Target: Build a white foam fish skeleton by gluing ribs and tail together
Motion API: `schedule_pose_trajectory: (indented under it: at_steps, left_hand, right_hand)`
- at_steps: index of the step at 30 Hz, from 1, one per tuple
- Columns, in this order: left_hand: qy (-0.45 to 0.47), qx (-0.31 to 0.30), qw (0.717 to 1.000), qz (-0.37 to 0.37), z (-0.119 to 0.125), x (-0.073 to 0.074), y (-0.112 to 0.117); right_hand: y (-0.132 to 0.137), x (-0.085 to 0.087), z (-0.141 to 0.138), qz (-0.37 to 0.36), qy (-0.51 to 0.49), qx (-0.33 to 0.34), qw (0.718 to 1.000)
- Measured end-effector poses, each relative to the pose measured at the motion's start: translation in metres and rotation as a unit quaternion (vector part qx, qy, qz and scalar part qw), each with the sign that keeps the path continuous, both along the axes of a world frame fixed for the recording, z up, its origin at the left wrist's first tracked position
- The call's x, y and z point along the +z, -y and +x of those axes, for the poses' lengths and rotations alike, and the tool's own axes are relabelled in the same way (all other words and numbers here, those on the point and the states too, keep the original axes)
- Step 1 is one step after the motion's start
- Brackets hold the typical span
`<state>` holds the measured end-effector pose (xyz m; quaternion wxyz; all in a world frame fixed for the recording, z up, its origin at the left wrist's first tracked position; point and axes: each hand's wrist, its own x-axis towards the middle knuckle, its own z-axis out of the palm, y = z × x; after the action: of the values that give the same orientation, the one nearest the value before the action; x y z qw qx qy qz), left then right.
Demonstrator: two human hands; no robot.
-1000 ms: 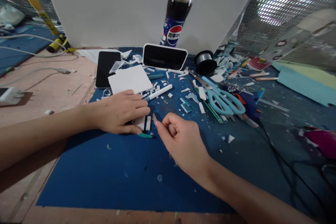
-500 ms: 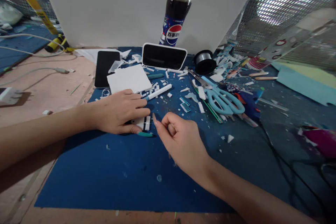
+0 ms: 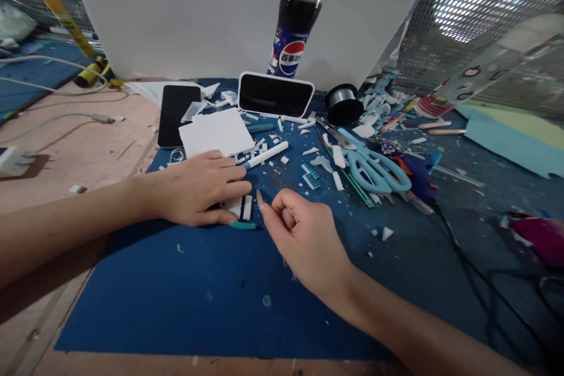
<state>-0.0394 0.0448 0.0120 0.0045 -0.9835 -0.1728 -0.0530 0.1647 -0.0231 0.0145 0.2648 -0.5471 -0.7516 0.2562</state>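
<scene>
My left hand [image 3: 207, 185] lies palm down on the blue mat. Its thumb and fingers close around a small white piece with a black stripe [image 3: 242, 207], mostly hidden under the palm. A slim teal piece [image 3: 244, 225] sticks out by the thumb tip; its kind is unclear. Just to the right, my right hand [image 3: 304, 229] is curled, thumb and forefinger pinched together. A faint, thread-like line seems to run between the hands, but what the pinch holds is too fine to make out. A white-barrelled pen [image 3: 267, 154] lies beyond the fingers.
Behind are a white sheet [image 3: 218, 132], a dark phone [image 3: 176, 114], a propped phone [image 3: 275, 96], a cola bottle [image 3: 294, 35] and a spool of clear line [image 3: 343, 103]. Blue-handled scissors [image 3: 374, 167] lie right, among white scraps. A cable [image 3: 462, 252] crosses the right side.
Both hands keep nearly the same pose and place. The view has shifted very slightly; nothing else has visibly moved.
</scene>
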Motion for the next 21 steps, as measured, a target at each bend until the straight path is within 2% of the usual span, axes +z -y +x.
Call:
schedule_pose_trajectory:
  at_steps: [21]
  left_hand:
    - [-0.006,0.005,1.0,0.0,-0.0012,-0.0005,0.0002]
  right_hand:
    - [-0.0022,0.0,-0.0006,0.0,0.008,-0.006,1.0]
